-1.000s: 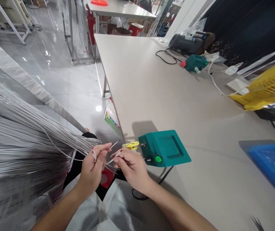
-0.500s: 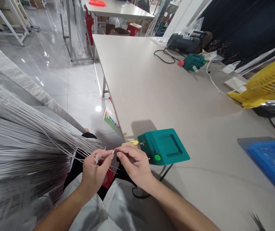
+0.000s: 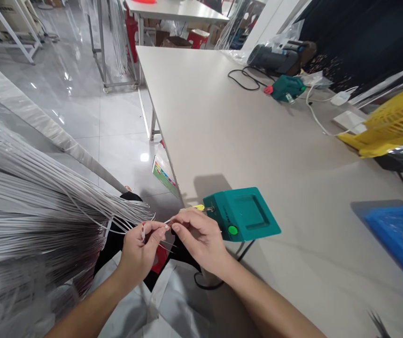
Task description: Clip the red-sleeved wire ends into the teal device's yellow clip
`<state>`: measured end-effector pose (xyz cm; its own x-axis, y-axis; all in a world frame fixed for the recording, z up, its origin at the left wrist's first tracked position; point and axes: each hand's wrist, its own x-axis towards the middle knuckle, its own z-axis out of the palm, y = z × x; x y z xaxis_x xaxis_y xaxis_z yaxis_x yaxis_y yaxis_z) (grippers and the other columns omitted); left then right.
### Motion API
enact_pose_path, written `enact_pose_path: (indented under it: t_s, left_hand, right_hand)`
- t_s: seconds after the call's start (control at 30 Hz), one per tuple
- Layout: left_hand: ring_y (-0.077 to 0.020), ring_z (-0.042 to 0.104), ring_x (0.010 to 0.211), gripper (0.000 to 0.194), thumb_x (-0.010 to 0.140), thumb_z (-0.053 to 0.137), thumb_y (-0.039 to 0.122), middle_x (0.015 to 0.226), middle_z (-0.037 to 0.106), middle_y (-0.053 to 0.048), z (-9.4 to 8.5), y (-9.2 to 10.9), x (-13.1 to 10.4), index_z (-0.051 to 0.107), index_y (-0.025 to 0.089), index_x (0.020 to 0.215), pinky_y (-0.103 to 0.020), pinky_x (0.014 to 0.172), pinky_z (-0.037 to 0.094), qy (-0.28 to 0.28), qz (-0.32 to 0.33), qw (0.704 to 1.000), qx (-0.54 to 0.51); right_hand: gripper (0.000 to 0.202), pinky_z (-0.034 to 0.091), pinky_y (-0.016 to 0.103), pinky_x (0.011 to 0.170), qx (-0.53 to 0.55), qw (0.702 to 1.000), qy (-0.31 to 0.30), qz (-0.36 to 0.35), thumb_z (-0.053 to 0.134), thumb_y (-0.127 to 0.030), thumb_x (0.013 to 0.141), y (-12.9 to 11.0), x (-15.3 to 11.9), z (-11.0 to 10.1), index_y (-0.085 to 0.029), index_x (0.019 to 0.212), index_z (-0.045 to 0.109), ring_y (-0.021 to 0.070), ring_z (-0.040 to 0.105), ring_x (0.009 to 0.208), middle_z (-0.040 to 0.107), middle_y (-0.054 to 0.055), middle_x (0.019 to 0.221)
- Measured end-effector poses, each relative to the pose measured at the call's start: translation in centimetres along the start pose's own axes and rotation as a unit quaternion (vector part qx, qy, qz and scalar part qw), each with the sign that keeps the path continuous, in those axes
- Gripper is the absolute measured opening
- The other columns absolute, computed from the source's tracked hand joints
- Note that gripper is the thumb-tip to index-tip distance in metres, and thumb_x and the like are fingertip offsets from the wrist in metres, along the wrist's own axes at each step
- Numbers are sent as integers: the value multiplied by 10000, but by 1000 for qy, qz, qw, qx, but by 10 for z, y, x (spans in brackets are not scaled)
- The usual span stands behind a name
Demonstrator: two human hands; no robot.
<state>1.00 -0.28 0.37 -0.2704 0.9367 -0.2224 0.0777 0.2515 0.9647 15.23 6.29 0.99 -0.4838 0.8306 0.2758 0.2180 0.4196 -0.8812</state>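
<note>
My left hand (image 3: 140, 253) is closed in a pinch on a thin white cable (image 3: 166, 221), near its end. Red-and-white wrapping circles one of its fingers. Fingertips of my right hand (image 3: 203, 239) meet the left ones and pinch at the same cable end; the exact tip is hidden between them. Thin strands (image 3: 168, 249) stick out below the left fingers. Just beyond the right hand, at the table edge, sits a green device (image 3: 247, 213) with a round green button and a yellow-handled part (image 3: 198, 207) at its left side.
A thick bundle of white cables (image 3: 46, 188) hangs at my left. On the table (image 3: 201, 122) are a blue tray (image 3: 399, 239) and a yellow fan-like frame (image 3: 395, 122) at right, with another green device (image 3: 288, 88) at the back. Dark pointed tips (image 3: 377, 323) show at lower right.
Both hands stay together at the cable end, with small shifts of the fingers. My right hand has moved slightly to the right and its fingers arch a little more. The view has shifted slightly.
</note>
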Motion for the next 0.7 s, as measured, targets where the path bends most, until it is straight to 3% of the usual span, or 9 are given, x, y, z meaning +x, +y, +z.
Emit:
enact_pose_path:
  t_s: [0.13, 0.27, 0.37, 0.47, 0.57, 0.7]
  left_hand:
    - [-146, 563, 644, 162, 791, 521, 250, 667, 630, -24, -6, 2, 1, 632, 150, 730, -243, 626, 441, -47, 16, 998, 32]
    - [-143, 541, 644, 170, 790, 518, 205, 655, 611, -18, -16, 6, 5, 637, 170, 673, -244, 624, 422, -140, 50, 988, 43]
    - [-129, 507, 596, 202, 785, 549, 234, 598, 571, -9, -21, 7, 8, 622, 173, 606, -239, 590, 403, -185, 25, 982, -3]
    - [-96, 436, 495, 215, 769, 591, 303, 543, 535, 2, -18, 1, 8, 626, 165, 608, -218, 486, 352, -174, -31, 979, -97]
    - [-41, 287, 396, 233, 743, 625, 357, 525, 503, 24, -8, -6, 5, 624, 150, 636, -187, 384, 222, -147, -101, 958, -223]
    - [-16, 225, 386, 230, 696, 679, 356, 524, 483, 37, 7, -11, 0, 624, 137, 655, -172, 373, 168, -82, -142, 938, -304]
  right_hand:
    - [236, 473, 243, 581, -9, 998, -58, -16, 594, -193, 777, -5, 3, -12, -206, 1012, 608, 108, 535, 652, 588, 78, 939]
    - [109, 482, 239, 635, -8, 988, -145, -52, 558, -172, 803, -9, 6, -18, -211, 829, 656, 126, 571, 745, 599, 42, 812]
    - [77, 475, 236, 607, 50, 988, -145, -24, 592, -199, 794, -7, 6, -13, -204, 755, 659, 119, 567, 700, 597, 29, 761]
    - [63, 481, 235, 574, 169, 981, -81, 45, 630, -234, 772, -3, 3, -1, -198, 733, 663, 115, 566, 658, 603, 25, 747]
    - [114, 449, 208, 460, 263, 956, -39, 123, 633, -281, 770, -1, -1, 10, -188, 711, 664, 98, 554, 571, 589, 16, 723]
    - [167, 438, 204, 443, 250, 956, -5, 154, 606, -273, 788, -4, -3, 16, -180, 658, 653, 111, 557, 587, 594, 17, 667]
